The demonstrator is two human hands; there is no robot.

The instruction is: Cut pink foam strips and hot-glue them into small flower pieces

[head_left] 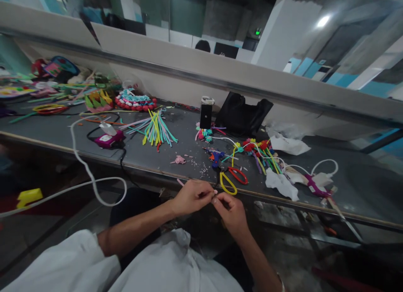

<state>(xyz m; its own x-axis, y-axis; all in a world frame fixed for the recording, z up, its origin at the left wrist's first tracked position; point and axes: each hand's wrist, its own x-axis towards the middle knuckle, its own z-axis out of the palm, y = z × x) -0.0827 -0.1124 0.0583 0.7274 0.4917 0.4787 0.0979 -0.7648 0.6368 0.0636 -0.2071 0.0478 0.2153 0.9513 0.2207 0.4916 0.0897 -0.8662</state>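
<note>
In front of the table edge, my left hand [193, 196] and my right hand [233, 212] meet with fingertips pinched together. Between them shows the small pale pink end of a pipe cleaner [215, 191]. Another pink length [180, 182] pokes out behind my left hand. My fingers hide most of the piece. Just beyond my hands lie what look like scissors [228, 183], with one yellow and one red handle loop. Past these is a blue glue gun [216, 158]. A small pink fuzzy piece [179, 159] rests on the table to the left, near scattered pale clippings [203, 168].
A fanned bundle of pipe cleaners [159, 128] lies left of centre. Behind are a black box [205, 116] and black bag [242, 116]. White cables, a purple power adapter [110, 139] and crumpled white paper [281, 183] lie around. Colourful crafts crowd the far left.
</note>
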